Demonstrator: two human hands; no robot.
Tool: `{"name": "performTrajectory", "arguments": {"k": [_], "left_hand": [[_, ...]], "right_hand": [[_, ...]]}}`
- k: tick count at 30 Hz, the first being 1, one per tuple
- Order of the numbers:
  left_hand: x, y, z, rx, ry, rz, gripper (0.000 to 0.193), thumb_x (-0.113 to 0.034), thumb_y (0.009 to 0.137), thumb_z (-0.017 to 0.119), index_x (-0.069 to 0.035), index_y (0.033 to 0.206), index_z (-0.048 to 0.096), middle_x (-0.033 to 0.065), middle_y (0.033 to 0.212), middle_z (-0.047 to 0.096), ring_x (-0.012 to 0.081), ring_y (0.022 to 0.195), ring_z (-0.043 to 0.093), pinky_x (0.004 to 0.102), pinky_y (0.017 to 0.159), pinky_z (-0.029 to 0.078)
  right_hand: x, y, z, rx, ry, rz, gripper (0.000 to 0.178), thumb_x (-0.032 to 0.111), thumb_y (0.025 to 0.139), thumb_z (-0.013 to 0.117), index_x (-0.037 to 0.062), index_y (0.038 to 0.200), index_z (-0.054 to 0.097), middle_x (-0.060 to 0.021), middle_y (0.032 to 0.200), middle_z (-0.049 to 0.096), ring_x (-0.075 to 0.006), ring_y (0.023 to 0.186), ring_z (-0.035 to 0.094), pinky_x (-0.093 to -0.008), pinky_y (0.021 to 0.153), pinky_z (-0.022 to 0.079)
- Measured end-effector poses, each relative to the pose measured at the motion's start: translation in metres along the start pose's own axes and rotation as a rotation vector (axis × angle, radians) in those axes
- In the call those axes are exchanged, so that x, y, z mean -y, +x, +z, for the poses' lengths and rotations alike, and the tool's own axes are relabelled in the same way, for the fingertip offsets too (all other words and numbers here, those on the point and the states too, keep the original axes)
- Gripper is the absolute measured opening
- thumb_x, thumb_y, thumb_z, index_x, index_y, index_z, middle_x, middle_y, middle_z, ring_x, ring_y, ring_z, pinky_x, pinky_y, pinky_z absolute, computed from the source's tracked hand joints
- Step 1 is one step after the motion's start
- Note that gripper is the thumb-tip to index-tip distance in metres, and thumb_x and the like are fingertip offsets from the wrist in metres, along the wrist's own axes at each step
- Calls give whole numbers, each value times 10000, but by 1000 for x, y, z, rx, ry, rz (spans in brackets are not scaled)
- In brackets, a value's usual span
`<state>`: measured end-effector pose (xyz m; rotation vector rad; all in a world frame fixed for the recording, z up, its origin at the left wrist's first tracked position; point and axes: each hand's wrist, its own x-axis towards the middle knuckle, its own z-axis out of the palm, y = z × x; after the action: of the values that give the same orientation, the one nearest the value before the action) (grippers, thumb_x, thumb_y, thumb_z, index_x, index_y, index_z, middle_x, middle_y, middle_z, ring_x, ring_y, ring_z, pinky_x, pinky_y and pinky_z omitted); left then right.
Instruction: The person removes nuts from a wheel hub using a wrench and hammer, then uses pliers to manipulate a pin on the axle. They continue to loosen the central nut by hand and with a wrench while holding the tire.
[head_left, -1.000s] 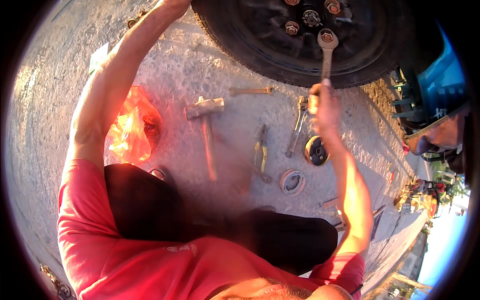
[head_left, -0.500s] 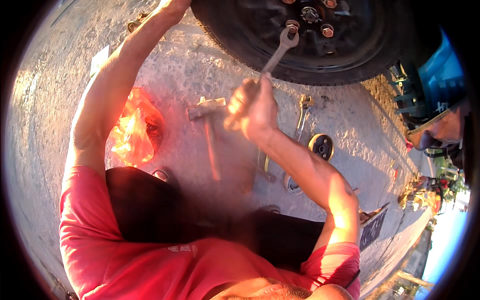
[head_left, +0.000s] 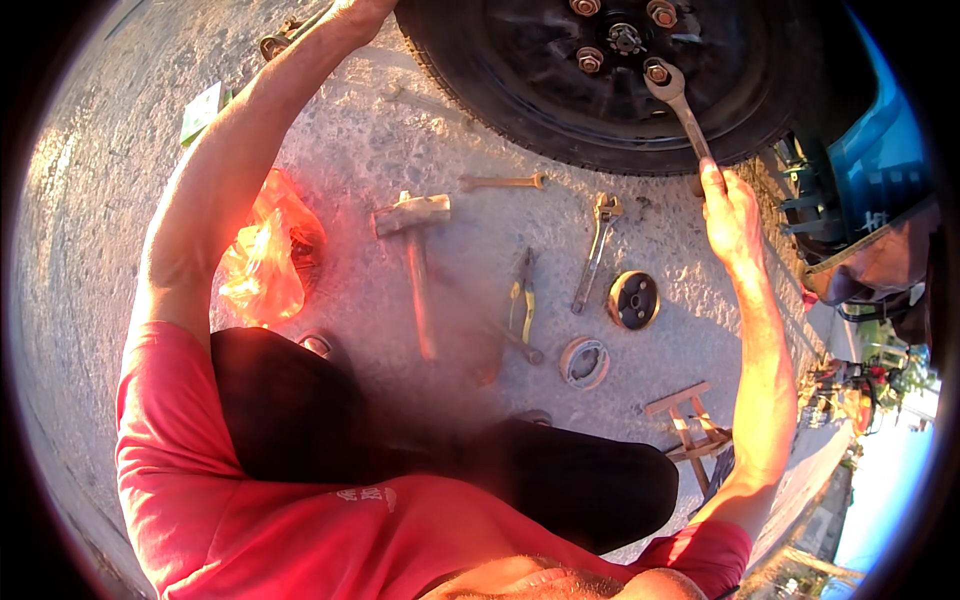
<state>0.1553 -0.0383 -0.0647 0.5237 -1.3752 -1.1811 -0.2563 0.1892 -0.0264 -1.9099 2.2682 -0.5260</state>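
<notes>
At the top, a black wheel [head_left: 560, 110] with a dark tyre carries several coppery lug nuts around a central hub nut [head_left: 625, 40]. My right hand [head_left: 735, 220] is closed around the handle of an open-end wrench [head_left: 687, 115]. The wrench's jaw sits around the lower right lug nut [head_left: 657, 73], its handle slanting down to the right. Beside it on the left is another lug nut [head_left: 590, 60], with nothing on it. My left hand [head_left: 362, 12] reaches to the upper edge by the tyre's left side; its fingers are cut off from view.
On the concrete lie a hammer [head_left: 418, 270], a small wrench [head_left: 505, 182], an adjustable wrench [head_left: 597, 250], pliers [head_left: 523, 295], a black round part [head_left: 634, 300] and a pale ring [head_left: 585, 362]. An orange plastic bag [head_left: 268, 265] is at left, a wooden stand [head_left: 692, 425] at right.
My right hand has moved right with the wrench. Its jaw has gone from the lower left lug nut to the lower right one. My left arm has barely moved.
</notes>
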Motion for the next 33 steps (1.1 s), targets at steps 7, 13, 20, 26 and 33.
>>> {"name": "performTrajectory", "arguments": {"k": [7,13,20,26,33], "left_hand": [[-12,-5,-2,-49,29,-12,639,-456,1001,613,-47,1467,459,93,1371,580,202,1263,518,354,1107,386],[6,-1,5,-88,31,-10,584,-438,1014,597,-64,1448,488,72,1340,592,187,1231,522,349,1087,392],[1,-3,3,-79,58,34,615,-455,1001,614,-50,1445,482,69,1356,584,181,1246,511,346,1098,377],[-2,-3,-4,-30,71,-36,664,-470,989,631,-43,1467,458,84,1372,578,190,1244,524,354,1089,398],[3,2,0,-20,-8,-32,725,-472,972,656,-26,1487,408,130,1398,557,228,1283,509,376,1108,387]], "right_hand": [[5,-1,49,-162,212,-33,547,526,1024,524,31,846,673,38,592,508,-99,552,476,-302,527,388],[78,-31,146,-93,1264,452,494,493,1062,438,80,832,580,22,606,490,-82,482,418,-267,443,318],[151,-21,169,-36,1759,612,522,544,1070,358,101,835,504,1,609,436,-113,496,373,-278,465,295],[114,-42,144,163,1668,602,480,485,1085,373,90,852,512,16,578,409,-99,457,333,-279,441,266],[18,-22,51,-116,780,297,441,500,1030,548,98,881,656,59,644,511,-34,499,407,-208,454,315]]}}
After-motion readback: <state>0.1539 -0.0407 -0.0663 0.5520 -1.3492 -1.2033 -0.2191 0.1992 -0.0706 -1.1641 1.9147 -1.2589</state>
